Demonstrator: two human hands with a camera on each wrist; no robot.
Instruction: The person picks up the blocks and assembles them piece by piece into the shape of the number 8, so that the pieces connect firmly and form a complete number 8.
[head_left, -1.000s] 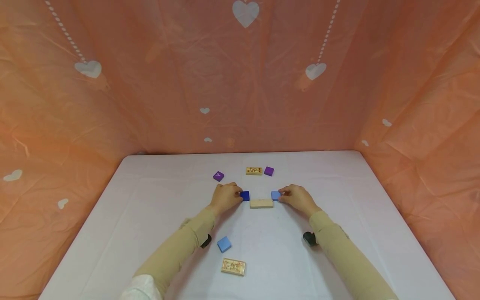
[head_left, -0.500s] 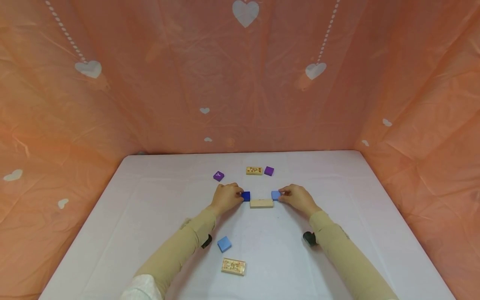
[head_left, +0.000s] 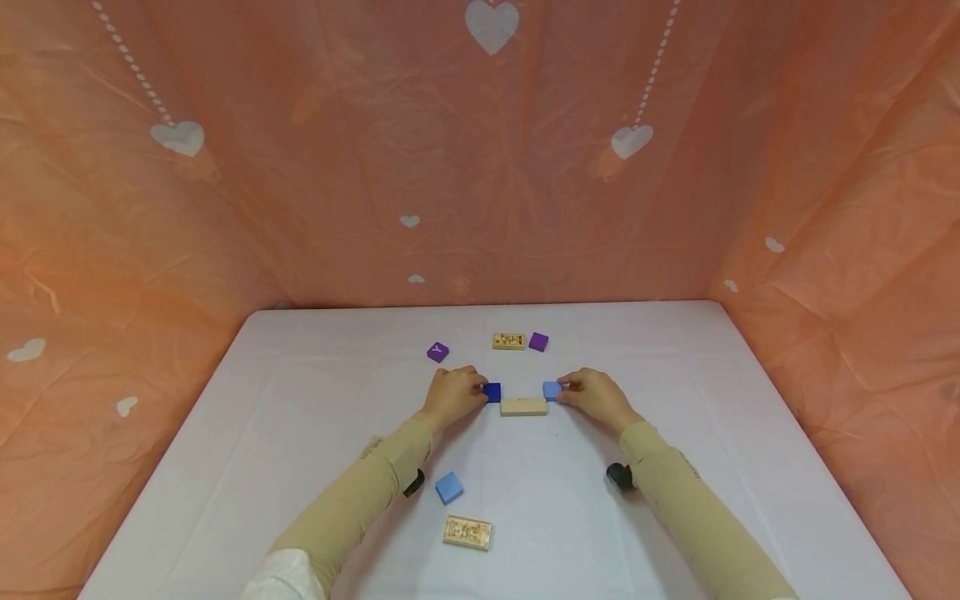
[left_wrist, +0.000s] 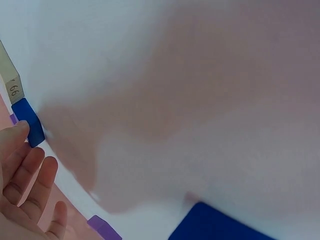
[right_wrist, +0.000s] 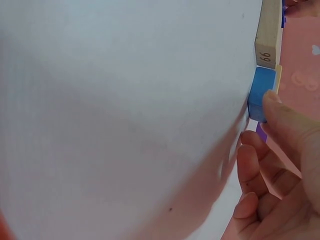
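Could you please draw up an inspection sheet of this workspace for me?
Surface: white tabletop, lightly creased.
Job's things: dark blue block and held light blue block; plain wooden block between them, slightly nearer in the head view.
Clutter: farther back, purple Y block, printed tile, plain purple block; nearer, loose light blue block and second printed tile.
Hands: left hand pinches the dark blue block; right hand pinches the held light blue block.
Cables: nothing seen.
Surroundings: orange curtain with white hearts.
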